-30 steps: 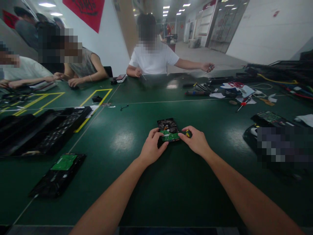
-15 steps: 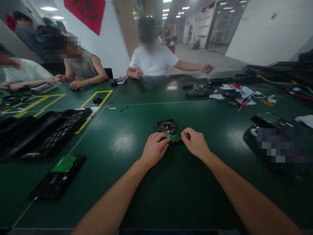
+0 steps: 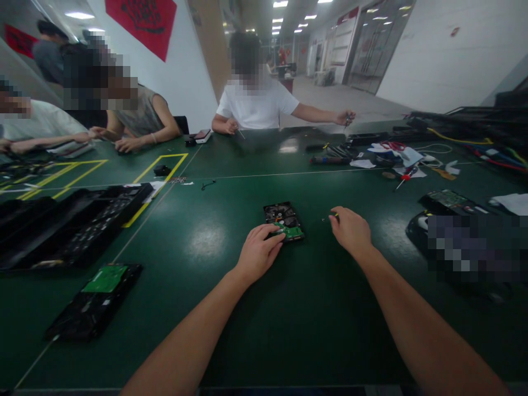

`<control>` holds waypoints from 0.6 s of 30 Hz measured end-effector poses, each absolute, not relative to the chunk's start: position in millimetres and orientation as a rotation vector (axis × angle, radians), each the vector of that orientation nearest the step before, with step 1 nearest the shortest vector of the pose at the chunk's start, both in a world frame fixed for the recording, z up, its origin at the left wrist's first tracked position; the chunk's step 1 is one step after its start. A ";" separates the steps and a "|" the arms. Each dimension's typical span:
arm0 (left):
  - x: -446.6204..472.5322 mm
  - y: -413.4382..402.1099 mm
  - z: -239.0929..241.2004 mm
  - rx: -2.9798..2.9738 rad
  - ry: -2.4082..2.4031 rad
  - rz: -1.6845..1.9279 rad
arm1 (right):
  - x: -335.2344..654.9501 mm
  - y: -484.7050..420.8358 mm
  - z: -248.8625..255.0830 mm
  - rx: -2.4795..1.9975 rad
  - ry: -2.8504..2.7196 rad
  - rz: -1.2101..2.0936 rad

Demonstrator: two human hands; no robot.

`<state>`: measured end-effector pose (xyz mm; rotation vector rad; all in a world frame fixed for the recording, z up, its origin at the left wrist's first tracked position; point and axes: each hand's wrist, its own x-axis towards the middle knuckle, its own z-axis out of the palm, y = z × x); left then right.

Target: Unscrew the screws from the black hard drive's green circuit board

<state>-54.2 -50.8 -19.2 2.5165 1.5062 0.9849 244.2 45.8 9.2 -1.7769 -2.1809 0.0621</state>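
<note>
A hard drive (image 3: 282, 213) lies on the green table with its green circuit board facing up. My left hand (image 3: 260, 250) holds it at the near left, fingers over the board and thumb along the near side. To the right of the drive and apart from it, my right hand (image 3: 351, 230) is closed around a small black-and-yellow tool (image 3: 337, 216), mostly hidden by the fingers. Tiny bright bits (image 3: 323, 219), perhaps screws, lie on the table between the drive and my right hand.
Another device with a green board (image 3: 105, 279) lies at the left, before a long black casing (image 3: 94, 220). A red-handled screwdriver (image 3: 406, 177), cables and cloth lie at the back right. Opposite, a person in a white shirt (image 3: 258, 104) holds small tools.
My right hand has moved right, away from the drive's edge, with the tool still in it. The tiny bits beside it now show. My left hand has stayed on the drive.
</note>
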 end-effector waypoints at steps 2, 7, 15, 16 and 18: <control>-54.1 -51.1 -18.9 2.511 1.503 0.989 | 243.2 47.4 5.2 -1.782 -2.201 0.118; -54.1 -51.6 -19.2 2.502 1.496 1.008 | 233.0 46.5 -0.9 -1.697 -2.278 0.171; -53.4 -51.6 -18.4 2.493 1.503 0.992 | 232.8 49.4 -0.1 -1.720 -2.282 0.127; -53.4 -51.6 -18.5 2.496 1.500 0.999 | 232.6 49.6 -0.4 -1.718 -2.287 0.109; -53.5 -51.2 -19.5 2.507 1.491 1.013 | 232.2 49.7 -1.3 -1.704 -2.300 0.078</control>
